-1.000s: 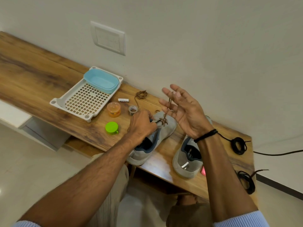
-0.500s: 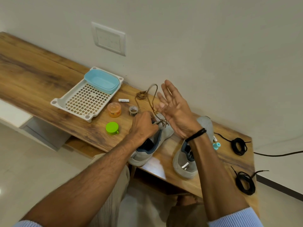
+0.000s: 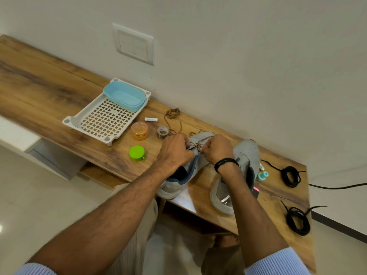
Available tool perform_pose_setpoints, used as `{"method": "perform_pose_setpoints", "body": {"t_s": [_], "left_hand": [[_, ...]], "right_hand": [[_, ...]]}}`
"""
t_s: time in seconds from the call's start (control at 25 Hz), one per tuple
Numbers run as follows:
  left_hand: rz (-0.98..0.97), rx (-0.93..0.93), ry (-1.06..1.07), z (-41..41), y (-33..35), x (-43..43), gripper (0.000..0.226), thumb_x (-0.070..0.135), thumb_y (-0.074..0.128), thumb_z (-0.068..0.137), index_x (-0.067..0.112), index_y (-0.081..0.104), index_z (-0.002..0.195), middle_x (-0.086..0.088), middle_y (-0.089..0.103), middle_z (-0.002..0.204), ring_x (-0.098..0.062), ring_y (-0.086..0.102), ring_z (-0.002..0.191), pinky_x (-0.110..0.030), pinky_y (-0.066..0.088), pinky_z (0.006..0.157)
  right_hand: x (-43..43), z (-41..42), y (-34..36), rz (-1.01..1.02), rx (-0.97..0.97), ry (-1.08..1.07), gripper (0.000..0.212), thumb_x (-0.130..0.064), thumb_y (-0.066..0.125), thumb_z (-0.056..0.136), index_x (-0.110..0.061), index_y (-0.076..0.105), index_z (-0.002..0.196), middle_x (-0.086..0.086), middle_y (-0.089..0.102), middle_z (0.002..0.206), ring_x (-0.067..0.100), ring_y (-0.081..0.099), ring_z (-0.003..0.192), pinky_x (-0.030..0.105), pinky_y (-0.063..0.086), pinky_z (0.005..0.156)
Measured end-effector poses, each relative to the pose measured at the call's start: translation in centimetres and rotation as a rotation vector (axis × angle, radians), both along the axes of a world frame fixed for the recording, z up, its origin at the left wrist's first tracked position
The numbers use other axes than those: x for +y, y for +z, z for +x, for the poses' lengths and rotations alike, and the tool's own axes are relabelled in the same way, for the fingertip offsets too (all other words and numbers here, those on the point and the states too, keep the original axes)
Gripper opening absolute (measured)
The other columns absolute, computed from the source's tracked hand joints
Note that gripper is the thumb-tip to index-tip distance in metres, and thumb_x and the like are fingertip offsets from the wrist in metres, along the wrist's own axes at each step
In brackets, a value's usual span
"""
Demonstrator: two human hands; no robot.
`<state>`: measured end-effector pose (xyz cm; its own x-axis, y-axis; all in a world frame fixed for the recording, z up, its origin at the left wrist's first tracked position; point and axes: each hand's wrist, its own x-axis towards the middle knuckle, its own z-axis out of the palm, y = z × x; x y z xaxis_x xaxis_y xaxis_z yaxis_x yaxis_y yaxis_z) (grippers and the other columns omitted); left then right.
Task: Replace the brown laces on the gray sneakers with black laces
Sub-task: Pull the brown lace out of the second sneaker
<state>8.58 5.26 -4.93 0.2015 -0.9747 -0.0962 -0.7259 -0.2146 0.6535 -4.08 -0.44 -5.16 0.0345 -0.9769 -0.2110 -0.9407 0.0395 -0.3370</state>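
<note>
left hand (image 3: 175, 149) clenched on left gray sneaker (image 3: 198, 163) atop wooden table (image 3: 59, 90), right hand (image 3: 215, 148) pinching its brown lace (image 3: 196, 144), two black lace coils (image 3: 291, 176) at right

Gray sneakers (image 3: 247, 155), brown laces (image 3: 196, 144)

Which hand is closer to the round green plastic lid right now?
Left. The left hand sits just right of the round green plastic lid; the right hand is farther right, past the shoe's brown lace.

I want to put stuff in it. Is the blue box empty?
Empty: the blue box in the white tray shows only its bare bottom.
</note>
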Motion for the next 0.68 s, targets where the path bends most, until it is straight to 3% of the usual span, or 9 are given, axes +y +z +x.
{"method": "perform_pose_setpoints", "body": {"t_s": [0.12, 0.24, 0.32, 0.44, 0.52, 0.56, 0.68], "left_hand": [[-0.015, -0.011, -0.015, 0.0, 0.0, 0.0, 0.028, 0.013, 0.069, 0.075, 0.013, 0.068, 0.103, -0.005, 0.07, 0.105, -0.022, 0.063, 0.1, -0.028, 0.047, 0.077], [-0.063, 0.011, -0.024, 0.0, -0.2, -0.1, 0.028, 0.007, 0.07, 0.075, 0.015, 0.066, 0.101, -0.003, 0.07, 0.102, -0.019, 0.063, 0.099, -0.032, 0.052, 0.079], [-0.081, 0.007, 0.007, 0.1, -0.5, -0.2, 0.029, 0.001, 0.068, 0.074, 0.018, 0.065, 0.097, -0.001, 0.071, 0.099, -0.018, 0.064, 0.097, -0.033, 0.055, 0.078], [-0.091, 0.0, 0.049, 0.5, -0.9, -0.3, 0.03, -0.001, 0.066, 0.073, 0.02, 0.067, 0.093, 0.002, 0.071, 0.097, -0.016, 0.065, 0.093, -0.03, 0.053, 0.072], [-0.1, -0.01, 0.074, 0.6, -1.0, -0.5, 0.028, 0.0, 0.066, 0.074, 0.021, 0.068, 0.093, 0.002, 0.071, 0.096, -0.016, 0.064, 0.091, -0.026, 0.046, 0.066], [-0.105, -0.007, 0.084, 0.6, -1.0, -0.6, 0.028, 0.001, 0.067, 0.074, 0.021, 0.068, 0.093, 0.002, 0.071, 0.095, -0.016, 0.064, 0.09, -0.025, 0.046, 0.066], [-0.104, 0.008, 0.085, 0.4, -1.2, -0.7, 0.028, 0.001, 0.069, 0.074, 0.022, 0.069, 0.093, 0.002, 0.072, 0.096, -0.015, 0.065, 0.091, -0.023, 0.046, 0.068]], "right_hand": [[0.2, 0.4, 0.4, -0.001, 0.022, 0.015, 0.022, -0.028, 0.072, 0.083, -0.009, 0.065, 0.075, 0.009, 0.064, 0.078, 0.027, 0.066, 0.082, 0.03, 0.049, 0.064], [0.8, 1.0, 0.6, 0.026, 0.1, 0.049, 0.018, -0.025, 0.064, 0.09, -0.007, 0.065, 0.091, 0.012, 0.064, 0.09, 0.03, 0.064, 0.091, 0.031, 0.043, 0.066], [0.6, 0.9, 0.8, 0.094, 0.09, 0.077, 0.016, -0.022, 0.059, 0.092, -0.007, 0.064, 0.09, 0.012, 0.064, 0.091, 0.029, 0.063, 0.088, 0.031, 0.044, 0.065], [-0.6, -0.6, 1.1, 0.296, -0.24, 0.0, 0.024, -0.019, 0.065, 0.092, -0.004, 0.065, 0.074, 0.009, 0.066, 0.071, 0.018, 0.061, 0.066, 0.034, 0.055, 0.064], [-0.3, -1.4, 1.3, 0.441, -0.503, -0.098, 0.026, -0.013, 0.065, 0.093, -0.002, 0.065, 0.069, 0.005, 0.067, 0.061, 0.01, 0.061, 0.055, 0.025, 0.057, 0.066], [-0.1, -1.6, 1.1, 0.431, -0.507, -0.101, 0.027, -0.014, 0.066, 0.092, -0.004, 0.065, 0.068, 0.006, 0.067, 0.064, 0.01, 0.062, 0.058, 0.026, 0.058, 0.069], [-0.1, -1.7, -0.1, 0.168, -0.27, -0.036, 0.025, -0.025, 0.076, 0.085, -0.013, 0.069, 0.064, 0.004, 0.069, 0.07, 0.016, 0.066, 0.073, 0.032, 0.055, 0.076]]}}
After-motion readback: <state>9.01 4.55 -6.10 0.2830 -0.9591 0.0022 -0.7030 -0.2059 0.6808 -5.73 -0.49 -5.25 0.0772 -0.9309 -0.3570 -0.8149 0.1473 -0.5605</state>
